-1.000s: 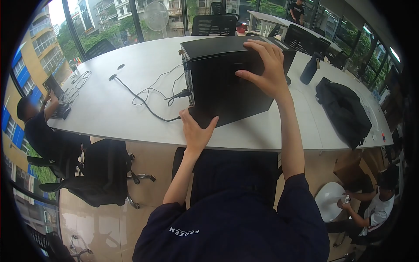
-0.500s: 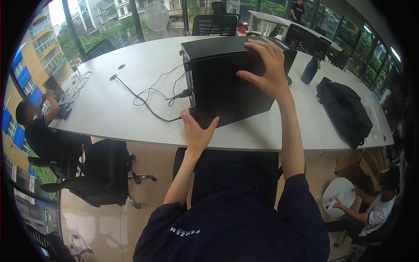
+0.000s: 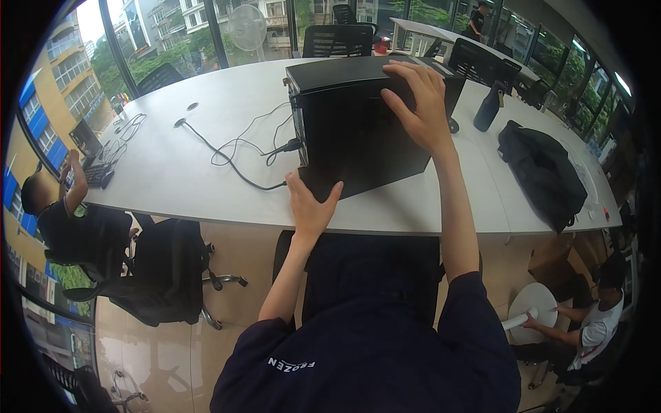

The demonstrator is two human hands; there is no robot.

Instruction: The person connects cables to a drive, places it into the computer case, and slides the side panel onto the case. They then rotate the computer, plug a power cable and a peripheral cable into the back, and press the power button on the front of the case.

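Observation:
A black computer tower [image 3: 368, 138] stands on the white table in front of me, its broad side panel facing me. My left hand [image 3: 311, 206] grips its lower left corner, fingers at the rear edge and thumb spread along the bottom of the panel. Higher up, my right hand [image 3: 421, 110] has its fingertips over the top edge and its thumb near the upper part of the panel. A black power cable [image 3: 231, 162] and a plug [image 3: 292, 146] meet the tower's rear, on the left.
To the right stand a dark blue bottle [image 3: 487, 109] and a black bag [image 3: 542, 172]. One seated person [image 3: 65, 199] is at the table's left end. Another person [image 3: 592, 330] at lower right handles a round white piece [image 3: 533, 303]. Office chairs [image 3: 162, 275] surround the white table [image 3: 172, 158].
My right thumb has moved up and right along the panel, closer to the fingers. My left hand has hardly moved. The person at lower right has shifted the white part they hold.

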